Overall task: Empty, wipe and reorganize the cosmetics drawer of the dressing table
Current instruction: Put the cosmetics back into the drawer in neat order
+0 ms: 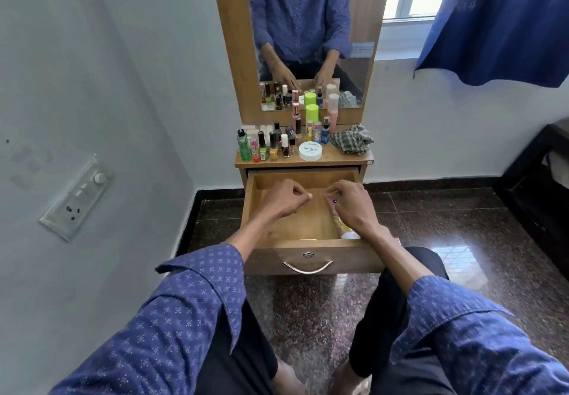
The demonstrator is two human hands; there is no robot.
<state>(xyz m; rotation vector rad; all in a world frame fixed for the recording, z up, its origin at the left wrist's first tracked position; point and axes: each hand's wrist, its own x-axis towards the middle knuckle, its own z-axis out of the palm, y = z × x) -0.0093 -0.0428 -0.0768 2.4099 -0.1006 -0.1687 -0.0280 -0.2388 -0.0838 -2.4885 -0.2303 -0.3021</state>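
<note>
The wooden drawer [308, 242] of the dressing table is pulled out, and both my hands are inside it. My right hand [354, 206] pinches the upper end of a pink and yellow tube [341, 225]. This tube has a white cap and lies along the drawer's right wall. My left hand [284, 199] hovers over the drawer's middle with its fingers curled. A small pale tip shows at its thumb, and I cannot tell whether that is an object. The rest of the drawer floor is bare wood.
On the tabletop [332, 156] stand several nail polish bottles [268, 146], a white round jar [311, 150], green-capped bottles [311, 114] and a crumpled checked cloth [352, 139]. The mirror [308, 25] rises behind. A wall with a switch panel [77, 197] is at the left, and dark furniture [542, 179] at the right.
</note>
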